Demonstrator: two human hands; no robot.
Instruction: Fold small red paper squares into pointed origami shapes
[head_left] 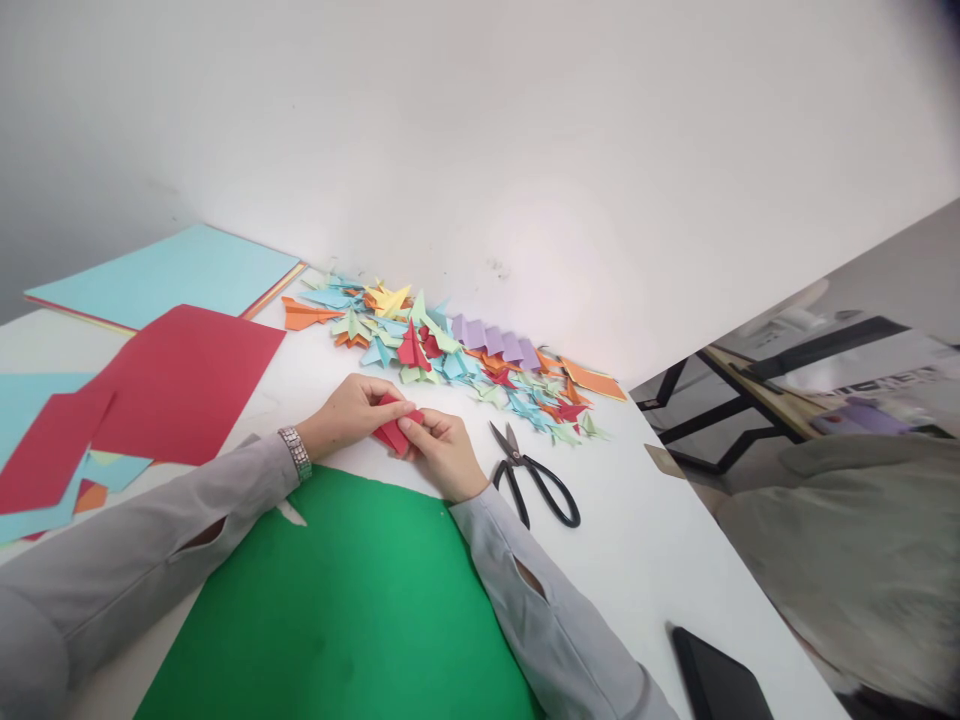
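Observation:
Between both hands is a small piece of folded red paper (390, 432), held just past the far edge of a green sheet (337, 600). My left hand (352, 412), with a silver band at the wrist, pinches its upper left side. Thumb and fingers of my right hand (444, 450) grip the paper's right side. Black-handled scissors (517, 458) lie with blades parted, just right of my right hand. Beyond the hands spreads a pile of small folded paper planes (412, 345) in several colours.
Large red paper (202, 390) and a stack of light blue sheets (172, 270) lie at the left, with cut scraps (120, 470) nearer. A dark phone (720, 675) rests near the right edge. A white wall (480, 150) stands behind the table. Beyond the right edge, a person's clothing (855, 540) shows.

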